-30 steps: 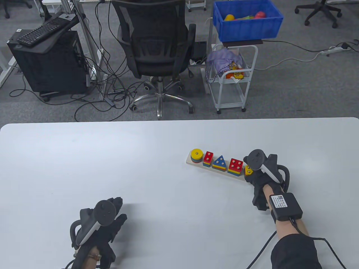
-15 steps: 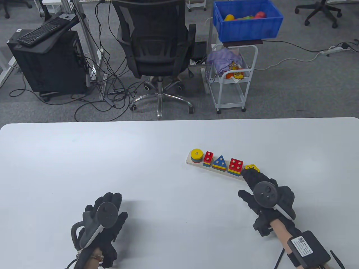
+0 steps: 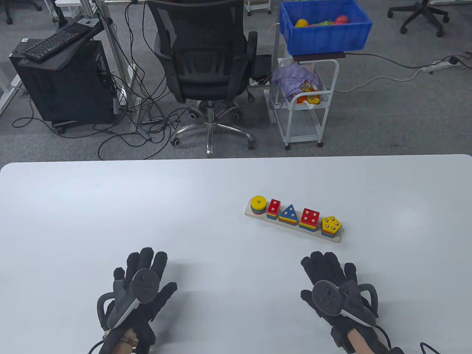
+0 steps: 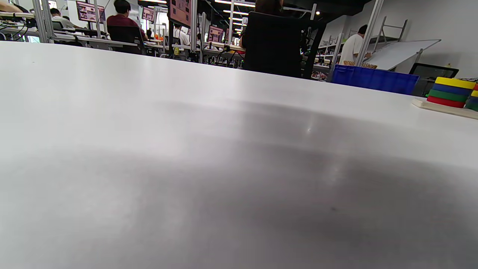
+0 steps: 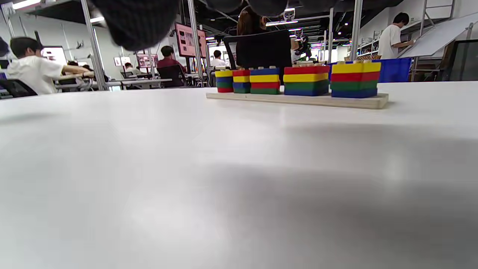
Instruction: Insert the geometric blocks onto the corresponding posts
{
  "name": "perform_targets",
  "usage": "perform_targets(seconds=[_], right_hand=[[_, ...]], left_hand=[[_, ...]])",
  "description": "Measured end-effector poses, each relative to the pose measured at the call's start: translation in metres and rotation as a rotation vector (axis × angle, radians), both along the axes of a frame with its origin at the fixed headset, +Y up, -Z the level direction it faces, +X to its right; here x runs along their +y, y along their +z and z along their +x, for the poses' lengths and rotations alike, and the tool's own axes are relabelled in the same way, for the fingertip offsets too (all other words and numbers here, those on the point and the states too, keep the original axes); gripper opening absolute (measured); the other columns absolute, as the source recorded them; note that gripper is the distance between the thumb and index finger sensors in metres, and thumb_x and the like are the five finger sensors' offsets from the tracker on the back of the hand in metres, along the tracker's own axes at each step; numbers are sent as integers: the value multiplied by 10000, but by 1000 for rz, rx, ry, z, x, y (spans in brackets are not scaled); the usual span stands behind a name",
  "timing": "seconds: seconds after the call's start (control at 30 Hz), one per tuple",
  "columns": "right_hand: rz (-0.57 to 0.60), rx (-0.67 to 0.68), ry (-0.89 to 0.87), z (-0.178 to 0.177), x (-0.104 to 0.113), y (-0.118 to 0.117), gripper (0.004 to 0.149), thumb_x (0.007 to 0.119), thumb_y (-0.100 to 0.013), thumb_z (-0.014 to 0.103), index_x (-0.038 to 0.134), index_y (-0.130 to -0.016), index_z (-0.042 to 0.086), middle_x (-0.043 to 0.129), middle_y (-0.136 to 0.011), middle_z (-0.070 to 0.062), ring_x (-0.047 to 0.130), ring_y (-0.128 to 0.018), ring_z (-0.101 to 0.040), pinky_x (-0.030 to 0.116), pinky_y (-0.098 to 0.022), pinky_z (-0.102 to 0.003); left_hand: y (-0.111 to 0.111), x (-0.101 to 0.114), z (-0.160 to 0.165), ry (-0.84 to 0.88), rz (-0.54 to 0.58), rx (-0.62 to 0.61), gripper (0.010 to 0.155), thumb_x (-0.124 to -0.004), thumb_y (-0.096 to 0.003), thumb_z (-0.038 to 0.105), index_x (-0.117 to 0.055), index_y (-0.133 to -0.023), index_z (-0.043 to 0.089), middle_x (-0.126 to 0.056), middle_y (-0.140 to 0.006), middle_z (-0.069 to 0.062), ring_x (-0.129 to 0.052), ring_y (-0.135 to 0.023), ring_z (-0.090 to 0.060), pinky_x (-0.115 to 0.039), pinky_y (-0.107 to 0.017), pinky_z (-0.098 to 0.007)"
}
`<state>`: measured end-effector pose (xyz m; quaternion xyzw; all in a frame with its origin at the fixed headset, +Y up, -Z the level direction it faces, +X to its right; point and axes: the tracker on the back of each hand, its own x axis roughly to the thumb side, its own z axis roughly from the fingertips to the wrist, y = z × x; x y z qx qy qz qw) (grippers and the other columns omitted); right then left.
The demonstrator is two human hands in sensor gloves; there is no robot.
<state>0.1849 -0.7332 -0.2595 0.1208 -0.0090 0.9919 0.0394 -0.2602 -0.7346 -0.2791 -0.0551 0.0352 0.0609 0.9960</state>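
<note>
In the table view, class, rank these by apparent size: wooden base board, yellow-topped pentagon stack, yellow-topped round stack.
1. Wooden base board, clearly largest.
2. Yellow-topped pentagon stack.
3. Yellow-topped round stack, only slightly smaller; nearly alike.
</note>
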Motion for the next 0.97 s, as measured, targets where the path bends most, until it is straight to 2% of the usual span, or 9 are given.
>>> perform_targets(seconds=[0.07,0.2,0.97], right_hand=[[22,9,30,1,-5,-3,751,692,-470,514,352,-1077,231,349,-1149,-122,359,-1053,-467,362,-670,-777],[-4,5,28,4,-11,-6,760,681,-471,524,331,-1077,227,330,-1148,-128,346,-1052,-468,360,-671,-775],[-89,39,47,8,-17,-4,751,680,-474,516,334,-1074,227,332,-1146,-130,358,-1049,-471,367,-669,-775]], left_hand=[[0,-1,2,-19,-4,-9,823,-604,-340,746,-274,-1065,537,-159,-1229,172,-204,-1195,-211,-228,-834,-603],[1,-1,6,-23,-8,-17,816,-606,-343,741,-284,-1065,538,-169,-1230,174,-212,-1195,-213,-230,-835,-603],[-1,-4,1,-57,-55,11,791,-617,-360,712,-304,-1064,530,-193,-1228,163,-238,-1192,-216,-242,-835,-599]])
